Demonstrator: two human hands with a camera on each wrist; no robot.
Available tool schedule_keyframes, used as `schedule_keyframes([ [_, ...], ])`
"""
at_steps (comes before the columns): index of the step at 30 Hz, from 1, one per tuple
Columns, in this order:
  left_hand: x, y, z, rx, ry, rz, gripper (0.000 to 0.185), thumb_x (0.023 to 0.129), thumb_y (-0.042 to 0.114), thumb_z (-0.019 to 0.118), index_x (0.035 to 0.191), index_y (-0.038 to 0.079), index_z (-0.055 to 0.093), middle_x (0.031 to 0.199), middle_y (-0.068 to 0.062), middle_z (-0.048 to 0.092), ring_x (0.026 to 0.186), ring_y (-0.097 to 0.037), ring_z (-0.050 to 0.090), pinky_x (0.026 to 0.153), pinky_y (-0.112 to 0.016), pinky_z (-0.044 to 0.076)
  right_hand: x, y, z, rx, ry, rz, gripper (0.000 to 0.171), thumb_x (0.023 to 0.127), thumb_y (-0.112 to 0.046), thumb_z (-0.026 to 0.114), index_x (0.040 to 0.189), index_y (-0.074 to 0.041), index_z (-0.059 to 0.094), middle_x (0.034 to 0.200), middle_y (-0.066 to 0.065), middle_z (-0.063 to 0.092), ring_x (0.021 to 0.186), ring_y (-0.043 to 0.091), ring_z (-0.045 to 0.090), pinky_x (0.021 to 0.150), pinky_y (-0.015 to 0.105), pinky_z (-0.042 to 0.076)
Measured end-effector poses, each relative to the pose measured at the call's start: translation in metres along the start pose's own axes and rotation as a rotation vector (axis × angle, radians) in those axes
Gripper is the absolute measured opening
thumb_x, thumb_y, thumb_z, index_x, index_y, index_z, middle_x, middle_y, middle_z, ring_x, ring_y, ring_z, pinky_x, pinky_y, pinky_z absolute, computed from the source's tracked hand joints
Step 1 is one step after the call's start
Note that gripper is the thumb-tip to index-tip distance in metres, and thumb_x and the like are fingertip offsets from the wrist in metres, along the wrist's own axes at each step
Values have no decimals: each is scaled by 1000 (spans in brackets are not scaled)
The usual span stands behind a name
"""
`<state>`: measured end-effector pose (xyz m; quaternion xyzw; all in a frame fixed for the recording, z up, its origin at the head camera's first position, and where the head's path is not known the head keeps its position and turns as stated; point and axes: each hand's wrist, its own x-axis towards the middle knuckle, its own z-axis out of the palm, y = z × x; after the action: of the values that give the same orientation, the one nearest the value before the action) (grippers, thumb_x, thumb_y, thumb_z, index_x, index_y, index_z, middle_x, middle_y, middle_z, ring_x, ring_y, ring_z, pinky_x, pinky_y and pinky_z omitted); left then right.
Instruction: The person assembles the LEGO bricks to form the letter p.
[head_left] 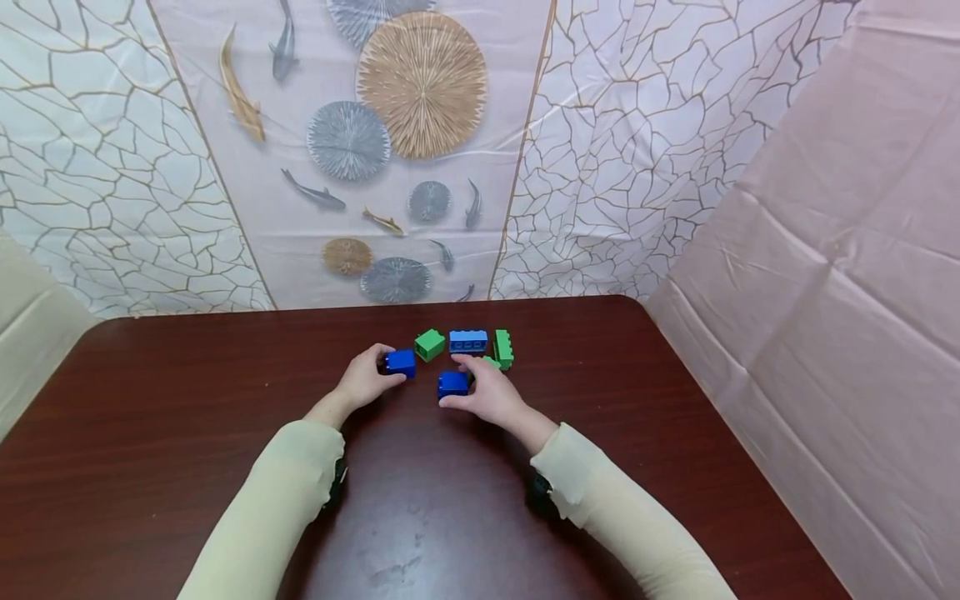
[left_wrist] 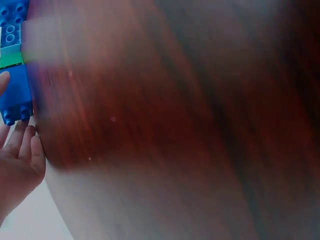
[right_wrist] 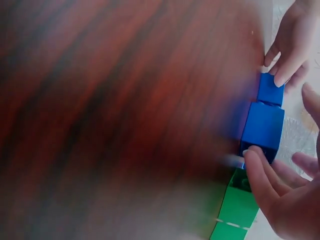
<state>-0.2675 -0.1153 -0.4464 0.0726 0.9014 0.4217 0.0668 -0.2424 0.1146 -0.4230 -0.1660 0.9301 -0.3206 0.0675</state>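
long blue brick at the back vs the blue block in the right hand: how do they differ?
The long blue brick is longer and lower; the blue block in the right hand is short and cube-like. The long brick lies untouched, farther from the person; the right hand grips the block. Both are blue, on the table.

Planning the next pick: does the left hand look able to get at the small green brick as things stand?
Probably yes. The small green brick lies just beyond the left hand, nothing between, but that hand already grips a blue brick.

Dark wooden table (head_left: 187,400) with blue bricks (head_left: 468,340) and green bricks (head_left: 429,344).
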Motion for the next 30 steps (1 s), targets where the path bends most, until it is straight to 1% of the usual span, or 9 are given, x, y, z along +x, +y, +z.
schedule_keyframes([
  [3,-1,0,-1,23,7,-12,42,87,19,64,120,-2,48,123,-25,54,113,-37,52,99,-48,43,2,-4,2,-73,-21,-2,66,78,-37,72,135,-12,47,131,12,53,116,27,53,96,43,49],
  [5,-1,1,-2,25,2,-16,38,86,18,65,116,-1,50,120,-24,56,110,-36,53,97,-48,43,3,-8,3,-116,-28,-7,61,79,-35,72,131,-10,51,127,13,54,113,27,55,94,43,50],
  [8,-2,1,-3,18,-10,-15,37,86,18,65,114,0,50,119,-24,56,109,-35,53,97,-48,44,4,-11,4,-170,-27,-16,54,81,-30,72,127,-8,55,121,13,57,109,26,57,94,42,50],
  [12,-2,-1,-4,-8,-17,-5,35,86,18,65,113,0,50,119,-24,56,110,-35,53,97,-48,44,6,-14,6,-230,-25,-19,47,82,-22,70,125,-7,57,119,12,58,109,25,58,96,39,49],
  [15,-1,-4,-4,-14,-15,4,35,86,18,65,112,0,51,119,-24,56,110,-36,53,97,-48,44,7,-13,7,-254,-24,-18,43,84,-16,68,124,-7,57,120,12,58,109,24,58,96,38,49],
  [18,-2,-5,-5,-23,-11,7,34,85,18,65,112,1,51,119,-24,57,110,-35,53,97,-48,44,8,-12,8,-262,-16,-19,39,84,-14,67,122,-7,58,119,11,58,109,24,58,95,38,50],
  [22,-5,-4,-7,-39,-4,17,34,85,18,66,112,3,53,118,-22,58,109,-34,55,96,-47,45,7,-11,8,-233,-9,-22,37,83,-13,68,119,-7,59,116,11,59,107,25,59,94,38,50],
  [27,-11,-3,-11,-52,7,40,33,85,19,67,113,6,56,115,-18,61,103,-30,57,91,-44,48,3,-11,6,-169,-17,-6,36,83,-13,69,117,-8,60,116,12,60,105,26,58,94,40,50],
  [30,-13,-4,-11,-57,3,61,33,84,19,67,113,7,58,116,-16,61,103,-29,58,91,-44,49,1,-10,4,-141,-10,9,35,83,-14,69,117,-9,60,117,12,60,107,27,57,94,43,50],
])
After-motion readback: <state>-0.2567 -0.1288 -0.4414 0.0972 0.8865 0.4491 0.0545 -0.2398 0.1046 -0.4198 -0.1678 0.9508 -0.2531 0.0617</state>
